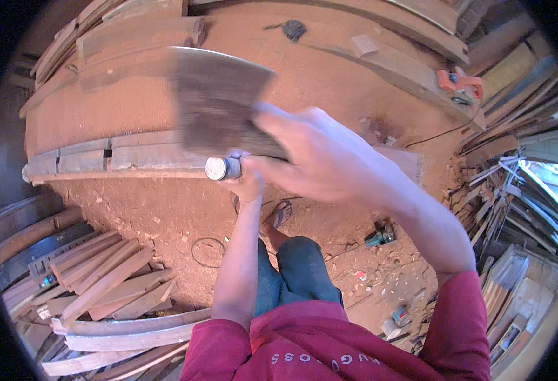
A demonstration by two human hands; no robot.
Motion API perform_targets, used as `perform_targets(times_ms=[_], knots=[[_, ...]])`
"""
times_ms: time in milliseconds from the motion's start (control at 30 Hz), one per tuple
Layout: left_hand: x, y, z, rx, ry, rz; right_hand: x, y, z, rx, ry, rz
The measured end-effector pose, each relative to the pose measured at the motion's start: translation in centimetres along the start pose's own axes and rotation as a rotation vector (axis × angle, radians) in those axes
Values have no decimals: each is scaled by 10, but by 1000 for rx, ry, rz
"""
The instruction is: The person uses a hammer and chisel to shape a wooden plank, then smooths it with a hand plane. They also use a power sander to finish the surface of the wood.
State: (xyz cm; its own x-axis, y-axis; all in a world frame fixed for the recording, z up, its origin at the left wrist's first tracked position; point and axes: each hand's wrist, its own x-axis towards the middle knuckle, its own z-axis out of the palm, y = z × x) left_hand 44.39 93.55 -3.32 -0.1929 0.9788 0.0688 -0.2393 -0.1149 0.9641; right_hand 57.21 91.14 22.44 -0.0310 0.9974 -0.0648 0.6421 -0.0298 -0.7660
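My right hand (pixel 310 149) is closed around the short handle of a broad-bladed, cleaver-like tool (pixel 215 105). Motion blurs its dark, flat face, and its bright, curved edge points away from me. Just below it, my left hand (pixel 248 183) grips a chisel (pixel 223 168) by its round handle, which has a pale end and a metal ring. The chisel's blade is hidden. Whether the tool touches the handle end, I cannot tell. Beneath and beyond my hands lies a long timber beam (pixel 145 152) with dark slots cut in it.
Sawdust and chips cover the floor. An orange power tool (pixel 460 86) rests on a plank to the far right; a black tape measure (pixel 293 30) lies at the back. A teal power tool (pixel 380 235) sits near my right. Cut wood (pixel 107 273) is piled at left.
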Motion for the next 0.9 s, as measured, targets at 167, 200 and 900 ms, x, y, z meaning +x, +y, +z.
perform_targets(times_ms=[167,200,900], knots=[[-16,7,-5,3,12,-10,23,-53,2,-91,101,-284],[-14,6,-3,3,10,-13,19,-48,11,-119,97,-292],[3,12,-9,-15,73,-37,15,-58,22,-478,-145,-277]])
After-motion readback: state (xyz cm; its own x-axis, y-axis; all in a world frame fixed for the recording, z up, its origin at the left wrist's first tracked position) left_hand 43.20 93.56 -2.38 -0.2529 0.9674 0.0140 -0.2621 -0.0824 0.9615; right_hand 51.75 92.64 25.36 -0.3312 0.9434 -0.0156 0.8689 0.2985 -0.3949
